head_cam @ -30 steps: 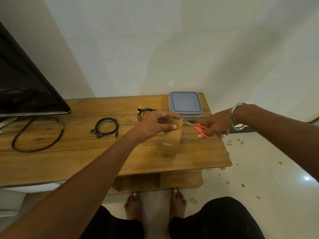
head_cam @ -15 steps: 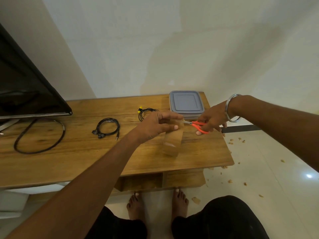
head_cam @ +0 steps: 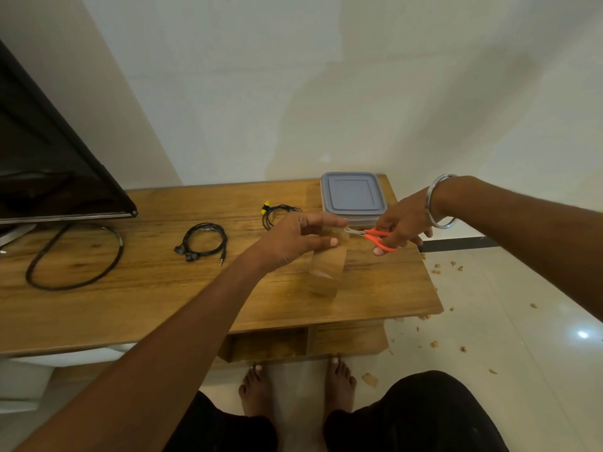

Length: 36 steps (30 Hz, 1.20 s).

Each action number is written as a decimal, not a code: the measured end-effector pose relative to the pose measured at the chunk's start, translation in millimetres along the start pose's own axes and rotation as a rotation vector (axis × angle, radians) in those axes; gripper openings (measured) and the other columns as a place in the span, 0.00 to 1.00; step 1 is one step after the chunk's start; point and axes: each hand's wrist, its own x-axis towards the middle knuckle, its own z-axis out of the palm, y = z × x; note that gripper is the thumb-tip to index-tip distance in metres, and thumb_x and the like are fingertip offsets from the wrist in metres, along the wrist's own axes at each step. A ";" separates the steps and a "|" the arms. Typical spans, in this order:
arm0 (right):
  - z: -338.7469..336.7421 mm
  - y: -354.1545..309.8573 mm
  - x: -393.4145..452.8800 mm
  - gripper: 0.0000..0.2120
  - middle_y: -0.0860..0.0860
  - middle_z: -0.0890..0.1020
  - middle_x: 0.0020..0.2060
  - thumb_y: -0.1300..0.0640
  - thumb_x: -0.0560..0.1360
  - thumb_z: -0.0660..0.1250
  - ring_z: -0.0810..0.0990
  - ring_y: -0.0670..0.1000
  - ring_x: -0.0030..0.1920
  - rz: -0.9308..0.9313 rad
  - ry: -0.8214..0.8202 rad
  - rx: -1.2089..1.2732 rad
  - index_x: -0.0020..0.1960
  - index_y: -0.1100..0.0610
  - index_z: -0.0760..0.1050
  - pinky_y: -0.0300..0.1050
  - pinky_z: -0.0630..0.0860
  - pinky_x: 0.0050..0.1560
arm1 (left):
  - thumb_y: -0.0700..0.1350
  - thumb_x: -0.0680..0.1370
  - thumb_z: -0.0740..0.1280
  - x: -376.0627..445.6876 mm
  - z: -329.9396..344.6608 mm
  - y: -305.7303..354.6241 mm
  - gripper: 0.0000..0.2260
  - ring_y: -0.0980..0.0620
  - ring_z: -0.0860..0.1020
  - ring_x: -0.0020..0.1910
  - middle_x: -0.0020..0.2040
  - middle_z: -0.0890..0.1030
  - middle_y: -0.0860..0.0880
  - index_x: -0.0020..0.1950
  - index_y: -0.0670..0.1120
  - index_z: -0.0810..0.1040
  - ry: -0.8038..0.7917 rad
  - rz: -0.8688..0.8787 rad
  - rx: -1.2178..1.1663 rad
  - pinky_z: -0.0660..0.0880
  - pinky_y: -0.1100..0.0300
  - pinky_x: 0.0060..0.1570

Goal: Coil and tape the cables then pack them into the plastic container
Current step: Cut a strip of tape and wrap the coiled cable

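Clear tape point(head_cam: 326, 269): strip pinched in left hand point(head_cam: 293, 243) grip; right hand point(head_cam: 399, 226) grip closes orange scissors point(head_cam: 375, 238) on its top.
Cables point(head_cam: 204, 241): on surface point(head_cam: 130, 288) centre, coiled, untaped.
Container point(head_cam: 354, 197): far right corner, lidded; nothing visibly packed.

A single head-worn wide-angle view looks forward and steeply down from above the near edge of the wooden table point(head_cam: 130, 305); it faces the pale wall point(head_cam: 326, 93) behind the far edge; the near edge sits close, bare feet point(head_cam: 257, 391) visible directly below.
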 end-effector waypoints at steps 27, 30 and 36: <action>5.5 11.2 13.5 0.27 0.55 0.80 0.36 0.35 0.72 0.61 0.77 0.51 0.36 -0.080 0.126 -0.013 0.49 0.60 0.76 0.46 0.76 0.45 | 0.36 0.75 0.71 0.9 0.9 -2.4 0.17 0.60 0.78 0.60 0.62 0.80 0.54 0.63 0.46 0.80 -0.003 -0.012 -0.026 0.77 0.60 0.60; 5.8 11.3 16.7 0.28 0.55 0.80 0.36 0.33 0.70 0.62 0.77 0.52 0.36 -0.101 0.147 0.007 0.46 0.60 0.75 0.48 0.76 0.47 | 0.37 0.75 0.72 1.3 0.7 -4.0 0.17 0.56 0.78 0.62 0.63 0.80 0.53 0.63 0.47 0.80 0.000 -0.020 -0.032 0.76 0.54 0.62; 5.4 9.7 17.1 0.25 0.54 0.79 0.35 0.34 0.71 0.62 0.76 0.51 0.36 -0.122 0.169 0.015 0.45 0.57 0.76 0.45 0.73 0.44 | 0.36 0.75 0.71 0.6 1.5 -3.4 0.17 0.52 0.79 0.61 0.62 0.80 0.49 0.63 0.45 0.80 0.001 -0.029 -0.063 0.76 0.54 0.62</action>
